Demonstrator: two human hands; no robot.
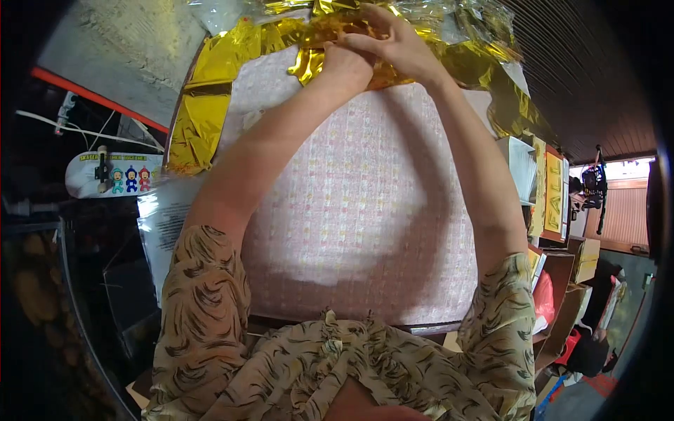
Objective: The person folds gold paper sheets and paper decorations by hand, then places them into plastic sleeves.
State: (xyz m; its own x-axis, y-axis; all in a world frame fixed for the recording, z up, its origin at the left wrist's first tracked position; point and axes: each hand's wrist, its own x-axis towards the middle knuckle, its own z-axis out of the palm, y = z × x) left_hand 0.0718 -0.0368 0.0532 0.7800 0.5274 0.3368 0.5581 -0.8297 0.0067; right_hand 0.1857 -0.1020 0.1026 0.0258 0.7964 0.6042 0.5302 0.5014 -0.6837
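Observation:
Both hands reach to the far side of a table covered in pale pink checked cloth (344,203). Shiny gold foil (270,38) lies in crumpled strips along that far edge. My left hand (349,68) is closed at the foil, its fingers bent in and mostly hidden, with a loose gold piece hanging beside the wrist. Just right of it, my right hand (400,52) has thumb and fingers spread apart. Its thumb side reaches across near the left fingers, over the foil. Whether the two hands touch is hard to tell.
Clear crinkled plastic (484,21) lies at the far right corner. More gold foil hangs at the left edge, above a printed sheet (168,231). A skateboard deck (105,174) sits at left. Boxes and a yellow "FALL" book (554,193) stand along the right side.

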